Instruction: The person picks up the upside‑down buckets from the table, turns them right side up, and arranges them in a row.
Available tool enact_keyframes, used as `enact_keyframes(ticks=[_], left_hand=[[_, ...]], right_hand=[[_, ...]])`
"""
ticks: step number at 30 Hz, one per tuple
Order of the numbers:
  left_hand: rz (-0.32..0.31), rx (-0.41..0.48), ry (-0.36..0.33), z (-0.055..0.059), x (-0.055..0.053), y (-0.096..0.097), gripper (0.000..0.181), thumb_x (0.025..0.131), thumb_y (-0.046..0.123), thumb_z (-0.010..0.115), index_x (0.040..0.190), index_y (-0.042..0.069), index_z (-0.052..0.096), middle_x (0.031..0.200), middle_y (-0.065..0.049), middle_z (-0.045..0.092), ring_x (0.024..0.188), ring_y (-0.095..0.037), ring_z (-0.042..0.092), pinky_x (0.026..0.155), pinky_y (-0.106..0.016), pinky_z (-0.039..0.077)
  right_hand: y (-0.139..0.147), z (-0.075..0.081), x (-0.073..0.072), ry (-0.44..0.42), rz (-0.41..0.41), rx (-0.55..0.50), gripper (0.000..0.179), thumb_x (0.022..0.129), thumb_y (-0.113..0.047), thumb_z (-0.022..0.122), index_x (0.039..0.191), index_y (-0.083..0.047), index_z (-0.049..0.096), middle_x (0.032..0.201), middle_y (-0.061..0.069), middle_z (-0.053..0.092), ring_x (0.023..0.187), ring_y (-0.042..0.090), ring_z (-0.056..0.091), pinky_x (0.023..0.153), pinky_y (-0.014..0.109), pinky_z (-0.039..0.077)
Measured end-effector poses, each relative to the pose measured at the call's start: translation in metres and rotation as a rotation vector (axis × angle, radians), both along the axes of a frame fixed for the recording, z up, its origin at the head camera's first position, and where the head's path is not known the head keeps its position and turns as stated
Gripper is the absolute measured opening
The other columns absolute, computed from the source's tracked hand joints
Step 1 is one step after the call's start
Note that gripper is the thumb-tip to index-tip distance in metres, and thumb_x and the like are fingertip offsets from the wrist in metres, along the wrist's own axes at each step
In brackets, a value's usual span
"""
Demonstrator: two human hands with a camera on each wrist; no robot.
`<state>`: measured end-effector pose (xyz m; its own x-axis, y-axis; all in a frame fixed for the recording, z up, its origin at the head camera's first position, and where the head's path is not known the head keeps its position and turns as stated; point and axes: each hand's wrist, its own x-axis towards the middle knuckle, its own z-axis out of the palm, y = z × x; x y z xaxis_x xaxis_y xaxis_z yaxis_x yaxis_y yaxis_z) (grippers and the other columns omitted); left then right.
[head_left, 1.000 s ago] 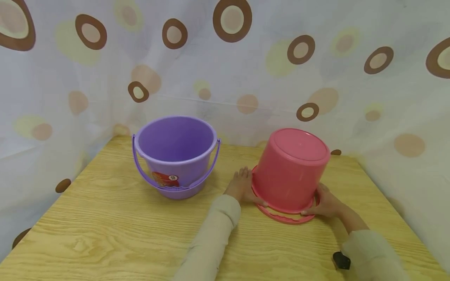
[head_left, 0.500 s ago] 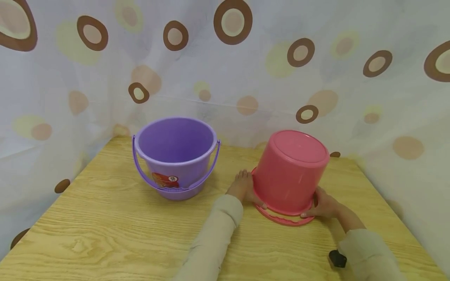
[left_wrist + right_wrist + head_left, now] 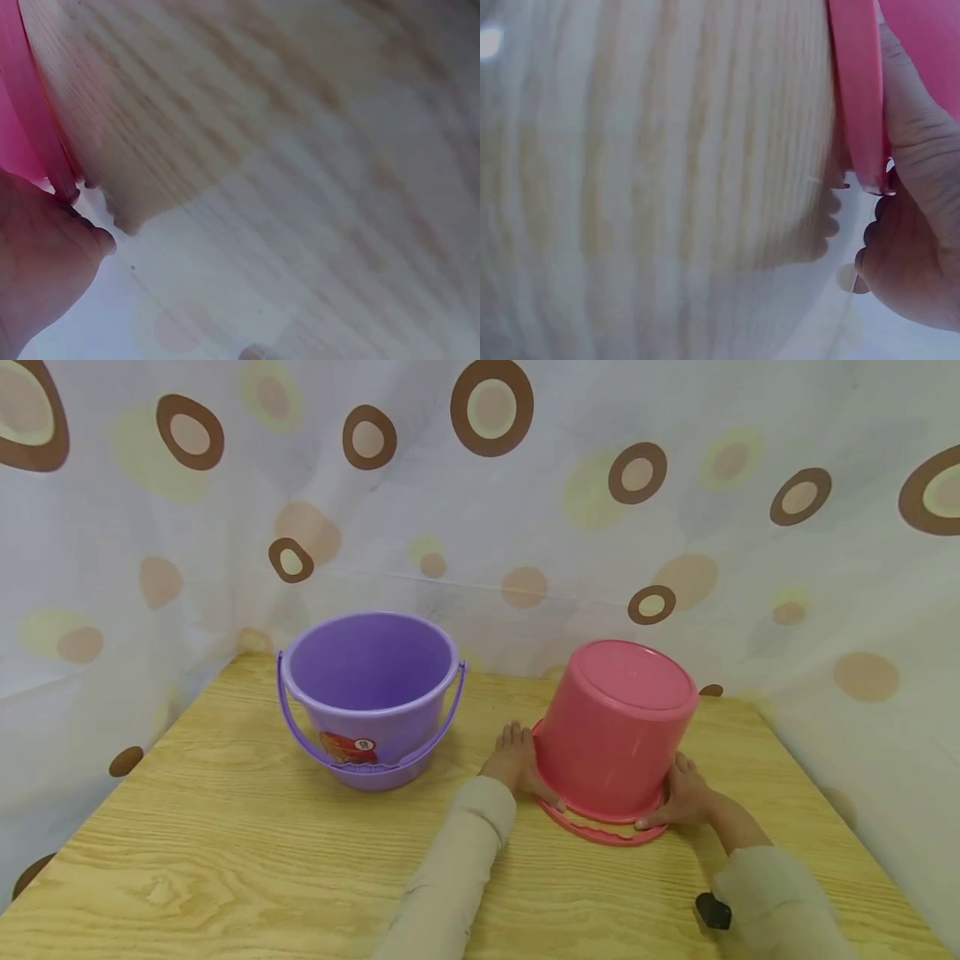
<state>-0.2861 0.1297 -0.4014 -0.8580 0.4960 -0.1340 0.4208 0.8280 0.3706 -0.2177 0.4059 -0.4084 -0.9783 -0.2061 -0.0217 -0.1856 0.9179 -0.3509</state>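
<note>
A pink plastic bucket [image 3: 615, 743] stands upside down on the wooden table, its base facing up. Its handle [image 3: 600, 837] lies flat along the near side of the rim. My left hand [image 3: 516, 768] rests at the rim's left side, fingers pointing away and thumb near the handle. On the opposite side my right hand [image 3: 684, 797] touches the bucket with fingers stretched along it and thumb at the rim by the handle. The right wrist view shows that thumb [image 3: 911, 97] against the pink wall. Left of both hands, a purple bucket [image 3: 375, 735] stands upright, its handle hanging in front.
The wooden table [image 3: 262, 868] reaches back to a white curtain [image 3: 420, 485] with brown and yellow spots. That curtain also closes in the left and right sides. A small black object [image 3: 712, 912] shows beside my right sleeve.
My right hand's fingers have shifted along the bucket's side and show more plainly now. The pink bucket has moved very slightly toward me. The purple bucket stays in place.
</note>
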Motion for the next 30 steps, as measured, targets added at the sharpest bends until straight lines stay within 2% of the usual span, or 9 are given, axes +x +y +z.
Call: enact_keyframes(ticks=[5,7,10,12,14,18,21,26,30], left_hand=[[0.003,-0.036,-0.021,0.001,0.0,0.0,0.127,0.057,0.061,0.079,0.146,-0.002,0.015,0.154,-0.024,0.01,0.144,-0.033,0.01,0.119,-0.036,0.014],[-0.003,-0.031,-0.03,0.0,0.0,-0.001,0.126,0.057,0.061,0.079,0.146,-0.002,0.015,0.154,-0.025,0.009,0.144,-0.033,0.009,0.119,-0.035,0.013],[-0.009,-0.008,-0.044,-0.002,-0.001,-0.001,0.125,0.058,0.06,0.079,0.146,-0.002,0.015,0.154,-0.024,0.008,0.144,-0.033,0.008,0.119,-0.035,0.013],[-0.013,-0.009,-0.042,-0.003,-0.001,-0.001,0.125,0.058,0.061,0.079,0.146,-0.002,0.015,0.154,-0.024,0.009,0.144,-0.032,0.008,0.119,-0.035,0.013],[-0.017,-0.017,-0.03,-0.005,-0.001,-0.001,0.125,0.058,0.062,0.078,0.145,-0.002,0.016,0.154,-0.024,0.01,0.144,-0.032,0.01,0.119,-0.034,0.013],[-0.028,-0.024,0.004,-0.006,-0.002,-0.002,0.124,0.056,0.064,0.078,0.143,-0.003,0.021,0.151,-0.022,0.019,0.142,-0.03,0.016,0.118,-0.034,0.016],[-0.037,-0.025,0.025,-0.006,-0.003,-0.003,0.121,0.054,0.065,0.078,0.14,-0.003,0.027,0.144,-0.019,0.028,0.137,-0.028,0.024,0.116,-0.034,0.022],[-0.048,-0.01,0.066,-0.008,-0.005,-0.004,0.117,0.05,0.067,0.079,0.134,-0.002,0.035,0.129,-0.015,0.04,0.124,-0.024,0.035,0.111,-0.033,0.029],[-0.053,0.008,0.088,-0.008,-0.005,-0.005,0.117,0.05,0.066,0.079,0.134,-0.003,0.037,0.131,-0.016,0.043,0.126,-0.025,0.037,0.111,-0.032,0.03]], right_hand=[[-0.002,0.001,-0.001,-0.026,0.012,0.004,0.116,0.061,-0.041,0.085,0.136,0.008,0.011,0.127,0.033,0.025,0.112,0.048,0.026,0.091,0.066,0.028],[-0.001,-0.001,-0.002,0.006,0.039,-0.039,0.111,0.059,-0.037,0.086,0.134,0.008,0.019,0.125,0.031,0.031,0.11,0.044,0.03,0.091,0.061,0.031],[0.001,-0.006,-0.005,0.072,0.095,-0.157,0.097,0.055,-0.029,0.09,0.127,0.005,0.034,0.12,0.023,0.046,0.108,0.026,0.042,0.095,0.039,0.038],[0.002,-0.008,-0.006,0.102,0.128,-0.233,0.089,0.053,-0.025,0.091,0.122,0.003,0.041,0.116,0.018,0.053,0.104,0.013,0.047,0.092,0.023,0.04],[0.003,-0.01,-0.006,0.091,0.117,-0.25,0.088,0.054,-0.026,0.09,0.122,0.002,0.042,0.115,0.014,0.056,0.101,0.008,0.051,0.089,0.017,0.042],[0.001,-0.007,-0.003,0.026,0.033,-0.188,0.095,0.055,-0.034,0.089,0.125,0.006,0.038,0.119,0.021,0.054,0.107,0.026,0.053,0.093,0.038,0.045],[-0.001,-0.005,-0.002,-0.002,-0.01,-0.153,0.101,0.056,-0.038,0.088,0.127,0.009,0.034,0.122,0.027,0.051,0.11,0.039,0.051,0.094,0.053,0.043],[-0.001,-0.006,0.0,0.006,-0.037,-0.127,0.103,0.056,-0.041,0.087,0.129,0.009,0.034,0.123,0.027,0.051,0.111,0.04,0.051,0.093,0.054,0.043],[0.001,-0.007,0.002,0.023,-0.051,-0.107,0.104,0.056,-0.044,0.086,0.13,0.009,0.035,0.122,0.028,0.053,0.111,0.041,0.052,0.093,0.054,0.042]])
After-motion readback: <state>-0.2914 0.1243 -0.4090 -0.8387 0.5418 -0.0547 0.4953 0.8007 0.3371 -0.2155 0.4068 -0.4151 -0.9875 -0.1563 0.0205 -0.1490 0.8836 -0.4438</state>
